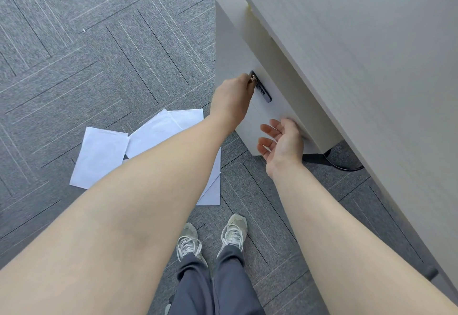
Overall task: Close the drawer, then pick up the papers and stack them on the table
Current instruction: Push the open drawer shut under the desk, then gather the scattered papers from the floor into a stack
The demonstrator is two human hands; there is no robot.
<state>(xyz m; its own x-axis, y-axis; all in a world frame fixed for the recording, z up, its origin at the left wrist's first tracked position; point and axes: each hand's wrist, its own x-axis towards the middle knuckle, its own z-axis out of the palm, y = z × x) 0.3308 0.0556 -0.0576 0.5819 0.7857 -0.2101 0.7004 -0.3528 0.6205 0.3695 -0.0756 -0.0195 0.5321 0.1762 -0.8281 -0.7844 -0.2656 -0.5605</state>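
Note:
A pale drawer cabinet [230, 49] stands under the table [359, 54]. Its front [262, 118] carries a black combination lock [262, 90] with a small knob at the top end. My left hand [233, 96] is closed around that knob. My right hand [282, 143] rests, fingers spread, against the lower right part of the drawer front. Several white papers [101, 156] lie scattered on the grey carpet to the left of the cabinet, partly hidden by my left forearm.
Grey patterned carpet [86, 54] covers the floor. My two feet in grey sneakers [233, 230] stand just below the papers. A black cable [332, 161] runs on the floor under the table by the cabinet's right side.

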